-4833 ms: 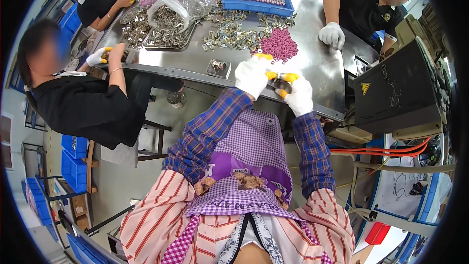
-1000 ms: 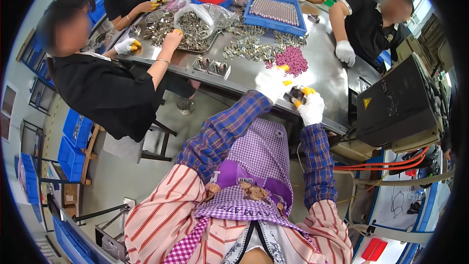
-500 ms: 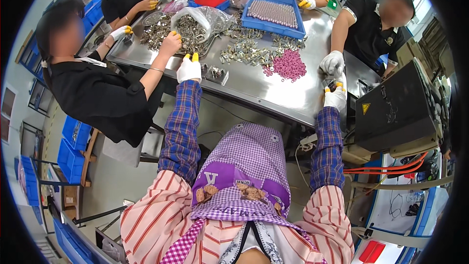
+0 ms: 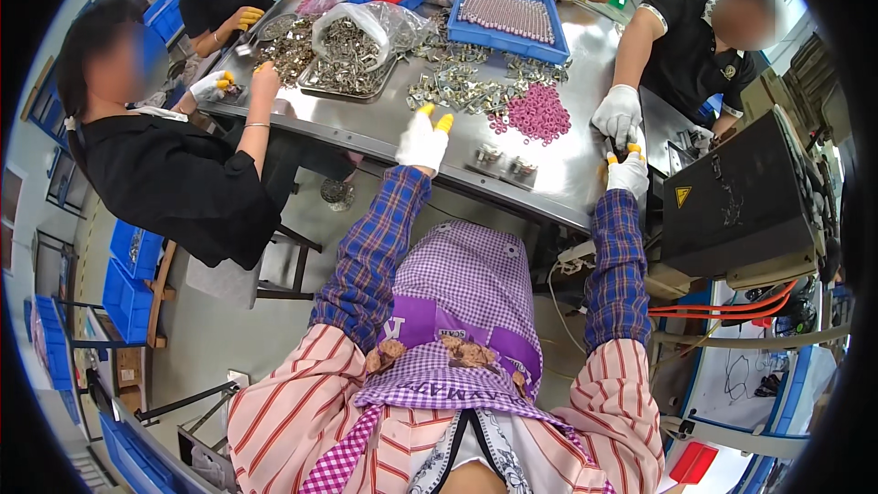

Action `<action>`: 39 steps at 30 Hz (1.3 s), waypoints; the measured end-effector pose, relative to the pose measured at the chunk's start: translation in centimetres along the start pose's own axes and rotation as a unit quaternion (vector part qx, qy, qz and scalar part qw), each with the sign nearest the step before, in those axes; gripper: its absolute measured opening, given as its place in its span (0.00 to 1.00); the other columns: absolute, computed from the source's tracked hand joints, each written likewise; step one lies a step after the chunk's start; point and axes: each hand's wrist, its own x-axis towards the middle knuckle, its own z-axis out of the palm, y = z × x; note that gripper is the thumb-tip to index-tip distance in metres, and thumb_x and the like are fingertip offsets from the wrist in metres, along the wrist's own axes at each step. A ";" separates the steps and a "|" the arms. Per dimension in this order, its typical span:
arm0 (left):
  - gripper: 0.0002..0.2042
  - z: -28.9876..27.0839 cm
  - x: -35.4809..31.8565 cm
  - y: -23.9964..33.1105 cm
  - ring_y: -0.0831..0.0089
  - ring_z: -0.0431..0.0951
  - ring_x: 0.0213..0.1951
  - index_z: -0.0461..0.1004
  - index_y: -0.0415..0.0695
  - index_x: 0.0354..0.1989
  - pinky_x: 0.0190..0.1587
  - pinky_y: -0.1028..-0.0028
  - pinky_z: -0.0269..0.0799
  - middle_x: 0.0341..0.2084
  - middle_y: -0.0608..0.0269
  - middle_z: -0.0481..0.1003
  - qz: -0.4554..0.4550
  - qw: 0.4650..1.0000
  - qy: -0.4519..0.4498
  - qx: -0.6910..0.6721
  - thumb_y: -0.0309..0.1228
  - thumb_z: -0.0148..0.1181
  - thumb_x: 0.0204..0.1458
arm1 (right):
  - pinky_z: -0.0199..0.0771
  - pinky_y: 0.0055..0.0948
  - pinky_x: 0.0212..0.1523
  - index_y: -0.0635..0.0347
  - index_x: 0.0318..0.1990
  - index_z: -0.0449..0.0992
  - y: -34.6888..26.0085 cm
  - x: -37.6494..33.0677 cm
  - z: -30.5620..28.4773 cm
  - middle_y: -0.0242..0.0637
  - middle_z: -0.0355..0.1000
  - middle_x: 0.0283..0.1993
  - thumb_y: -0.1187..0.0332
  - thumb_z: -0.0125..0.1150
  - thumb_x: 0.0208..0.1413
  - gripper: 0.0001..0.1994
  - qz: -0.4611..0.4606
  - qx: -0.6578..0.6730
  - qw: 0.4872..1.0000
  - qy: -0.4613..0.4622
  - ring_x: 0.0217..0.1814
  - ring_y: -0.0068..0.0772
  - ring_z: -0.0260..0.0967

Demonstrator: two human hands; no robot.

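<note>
While left hand (image 4: 423, 139) hovers, pink rings (image 4: 540, 114) lie beyond metal brackets (image 4: 503, 158).

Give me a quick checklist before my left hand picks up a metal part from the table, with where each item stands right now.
1. Left hand gloved: ok.
2. Left hand free: cannot tell, the palm faces away.
3. Loose metal parts lie just beyond its fingertips: ok.
4. Pink rings in a pile apart from that hand: ok.
5. Right hand at the table's right edge, close to a co-worker's gloved hand: not ok, crowded.
6. What the right hand holds: cannot tell, too small.
</note>
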 end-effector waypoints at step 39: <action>0.11 2.3 -5.0 6.9 0.74 0.73 0.29 0.75 0.44 0.43 0.32 0.77 0.68 0.35 0.62 0.78 0.066 0.926 -0.181 -0.325 0.28 0.58 0.50 | 0.70 0.21 0.39 0.62 0.38 0.77 -2.3 -8.5 -4.0 0.38 0.74 0.38 0.75 0.65 0.45 0.11 -0.198 0.467 0.807 -0.303 0.36 0.28 0.70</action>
